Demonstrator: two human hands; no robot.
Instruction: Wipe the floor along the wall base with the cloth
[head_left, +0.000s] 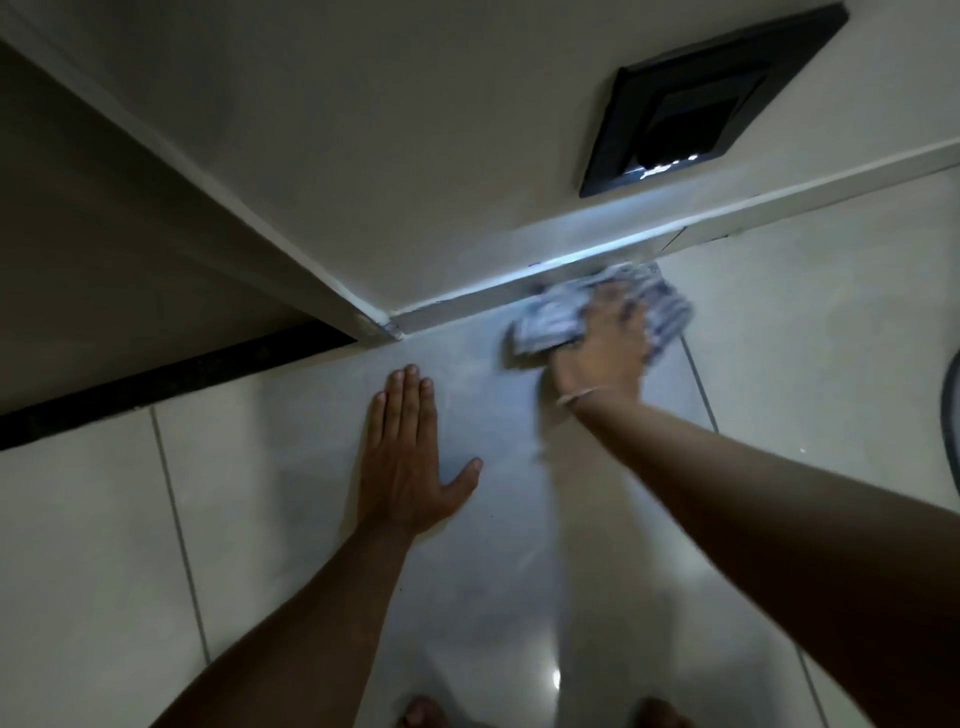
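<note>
A crumpled white cloth with dark stripes (550, 322) lies on the pale tiled floor (805, 332), pressed against the white wall base (519, 280). My right hand (605, 353) lies on top of the cloth, fingers spread over it, blurred by motion. A thin bangle shows at that wrist. My left hand (410, 462) rests flat on the floor, palm down with the thumb out, to the left of the cloth and holding nothing.
The white wall (415, 156) ends at a corner (384, 327) on the left, beside a dark doorway with a black threshold strip (171, 384). A black socket plate (711, 98) sits on the wall above the cloth. My bare toes (426, 714) show at the bottom edge.
</note>
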